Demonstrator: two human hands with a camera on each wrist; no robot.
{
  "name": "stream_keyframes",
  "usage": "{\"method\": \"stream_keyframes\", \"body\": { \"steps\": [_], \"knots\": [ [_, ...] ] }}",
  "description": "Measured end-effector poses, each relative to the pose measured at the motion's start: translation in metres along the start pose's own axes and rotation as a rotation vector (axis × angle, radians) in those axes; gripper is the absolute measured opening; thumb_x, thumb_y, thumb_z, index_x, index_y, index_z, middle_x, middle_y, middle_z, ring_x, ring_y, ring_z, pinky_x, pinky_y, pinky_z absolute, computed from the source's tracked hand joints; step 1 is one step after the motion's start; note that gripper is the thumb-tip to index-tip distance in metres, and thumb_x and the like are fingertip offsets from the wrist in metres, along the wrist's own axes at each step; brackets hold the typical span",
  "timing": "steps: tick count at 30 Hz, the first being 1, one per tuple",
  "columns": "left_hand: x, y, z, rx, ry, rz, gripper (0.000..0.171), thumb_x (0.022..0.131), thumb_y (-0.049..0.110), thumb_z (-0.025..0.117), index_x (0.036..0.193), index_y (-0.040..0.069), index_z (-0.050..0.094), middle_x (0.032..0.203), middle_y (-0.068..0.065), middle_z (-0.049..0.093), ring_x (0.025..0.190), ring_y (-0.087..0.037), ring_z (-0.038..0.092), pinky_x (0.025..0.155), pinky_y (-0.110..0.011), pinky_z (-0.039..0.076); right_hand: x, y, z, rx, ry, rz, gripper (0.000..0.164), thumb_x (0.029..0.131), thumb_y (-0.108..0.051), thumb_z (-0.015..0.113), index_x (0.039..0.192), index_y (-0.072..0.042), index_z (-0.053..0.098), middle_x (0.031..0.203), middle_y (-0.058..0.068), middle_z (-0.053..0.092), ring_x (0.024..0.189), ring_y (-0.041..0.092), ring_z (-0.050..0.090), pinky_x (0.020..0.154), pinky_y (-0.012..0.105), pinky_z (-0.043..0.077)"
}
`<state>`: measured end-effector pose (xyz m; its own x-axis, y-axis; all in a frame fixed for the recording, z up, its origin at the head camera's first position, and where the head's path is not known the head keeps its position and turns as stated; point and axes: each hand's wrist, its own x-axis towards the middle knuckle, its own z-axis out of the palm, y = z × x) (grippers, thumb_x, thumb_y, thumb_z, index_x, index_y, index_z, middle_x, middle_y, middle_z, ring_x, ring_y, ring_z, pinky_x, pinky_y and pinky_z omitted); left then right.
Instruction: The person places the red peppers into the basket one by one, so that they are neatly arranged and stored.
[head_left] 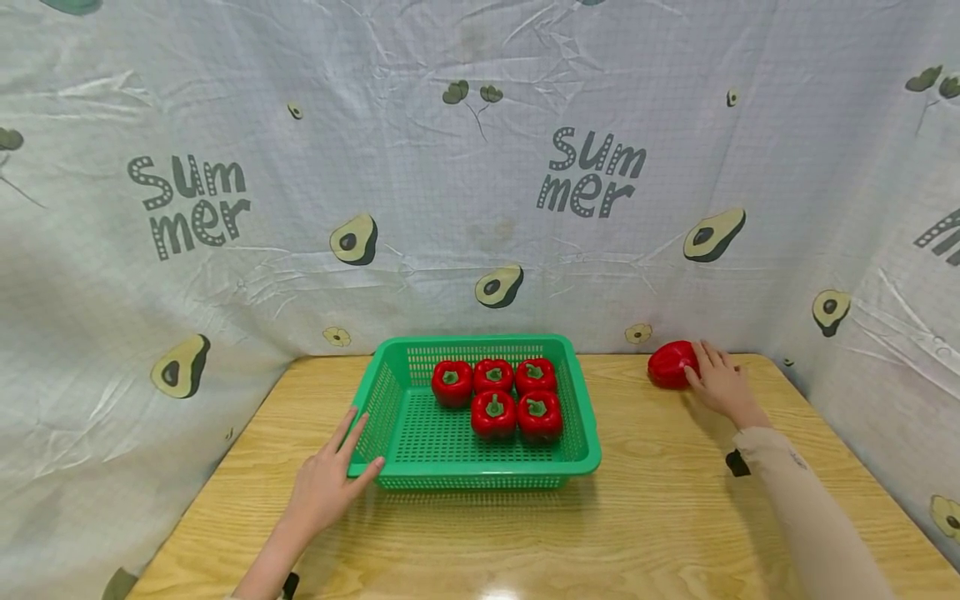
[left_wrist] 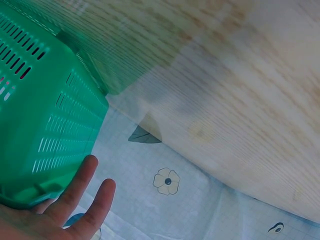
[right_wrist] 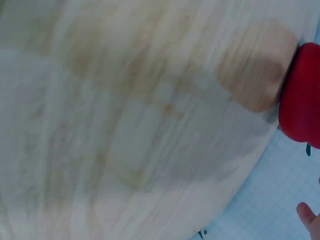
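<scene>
A green plastic basket (head_left: 480, 469) stands on the table with several red bell peppers (head_left: 493, 415) inside, green stems up. My left hand (head_left: 326, 479) is at its left rim, fingers spread and fairly straight; in the left wrist view two fingers extend beside the basket wall (left_wrist: 75, 115). At the back right, a single red bell pepper (head_left: 670, 365) lies on its side. My right hand (head_left: 723, 387) reaches over its right end with extended fingers. In the right wrist view this pepper (right_wrist: 302, 95) is cut off by the frame edge, and a fingertip (right_wrist: 305, 215) appears apart from it.
The wooden table (head_left: 645, 517) carries the basket and the lone pepper. A white cloth (head_left: 420, 167) printed with avocados and lettering hangs right behind the table and along its sides.
</scene>
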<state>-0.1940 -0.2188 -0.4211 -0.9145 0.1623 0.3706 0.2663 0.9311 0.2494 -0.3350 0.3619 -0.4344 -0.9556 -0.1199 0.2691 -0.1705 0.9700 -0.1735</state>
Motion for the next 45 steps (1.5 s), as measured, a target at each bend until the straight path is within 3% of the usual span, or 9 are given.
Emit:
{"method": "stream_keyframes", "body": {
  "steps": [7,11,14,17,28,38,45],
  "knots": [
    [-0.001,0.0,0.0,-0.006,0.003,0.002,0.067,0.084,0.042,0.056,0.14,0.012,0.032,0.145,-0.011,0.029,0.041,-0.003,0.031,0.038,-0.019,0.025,0.008,0.001,-0.001,0.004,-0.12,0.031,0.065,0.096,-0.042,0.025,0.14,0.004,0.015,0.142,0.03,0.017,0.125,0.05,0.018,0.091,0.072,0.018],
    [-0.001,0.0,0.0,-0.009,0.005,0.004,0.067,0.084,0.042,0.055,0.139,0.012,0.032,0.145,-0.011,0.029,0.041,-0.003,0.032,0.038,-0.019,0.025,0.007,0.004,-0.001,-0.026,-0.131,0.021,0.076,0.089,-0.046,0.044,0.139,0.005,0.017,0.142,0.029,0.019,0.123,0.049,0.02,0.09,0.073,0.02],
    [-0.001,0.0,0.0,-0.008,0.009,0.006,0.067,0.085,0.043,0.054,0.14,0.012,0.032,0.145,-0.012,0.028,0.042,-0.003,0.032,0.039,-0.019,0.025,0.007,0.004,-0.003,-0.056,-0.117,-0.002,0.089,0.078,-0.042,0.063,0.137,0.007,0.019,0.138,0.031,0.025,0.12,0.048,0.024,0.087,0.071,0.027],
    [-0.001,0.0,-0.001,-0.008,0.015,0.006,0.066,0.085,0.043,0.054,0.14,0.012,0.032,0.145,-0.012,0.029,0.042,-0.003,0.032,0.039,-0.019,0.025,0.006,0.004,-0.005,-0.07,-0.092,-0.019,0.092,0.071,-0.035,0.072,0.135,0.007,0.02,0.132,0.032,0.032,0.116,0.048,0.028,0.083,0.068,0.032],
    [-0.002,0.001,-0.001,-0.013,0.005,-0.007,0.065,0.085,0.04,0.055,0.139,0.012,0.033,0.146,-0.011,0.028,0.041,-0.004,0.031,0.039,-0.019,0.026,0.008,0.006,0.003,-0.06,-0.026,-0.015,0.07,0.081,-0.034,0.062,0.127,0.005,0.028,0.123,0.03,0.037,0.111,0.046,0.032,0.081,0.067,0.035],
    [-0.002,0.003,-0.002,-0.019,-0.017,-0.019,0.065,0.084,0.039,0.056,0.139,0.012,0.033,0.146,-0.011,0.028,0.041,-0.004,0.032,0.039,-0.02,0.026,0.006,0.01,0.013,-0.037,0.039,-0.002,0.071,0.079,-0.033,0.065,0.129,0.003,0.03,0.124,0.027,0.036,0.111,0.047,0.029,0.08,0.068,0.033],
    [-0.001,0.002,-0.002,-0.028,-0.031,-0.032,0.066,0.084,0.041,0.056,0.14,0.013,0.032,0.147,-0.01,0.026,0.043,-0.006,0.035,0.039,-0.021,0.027,0.006,0.008,0.014,-0.023,0.03,0.029,0.074,0.078,-0.035,0.065,0.126,0.006,0.026,0.119,0.035,0.036,0.11,0.05,0.027,0.083,0.067,0.029]
  ]
}}
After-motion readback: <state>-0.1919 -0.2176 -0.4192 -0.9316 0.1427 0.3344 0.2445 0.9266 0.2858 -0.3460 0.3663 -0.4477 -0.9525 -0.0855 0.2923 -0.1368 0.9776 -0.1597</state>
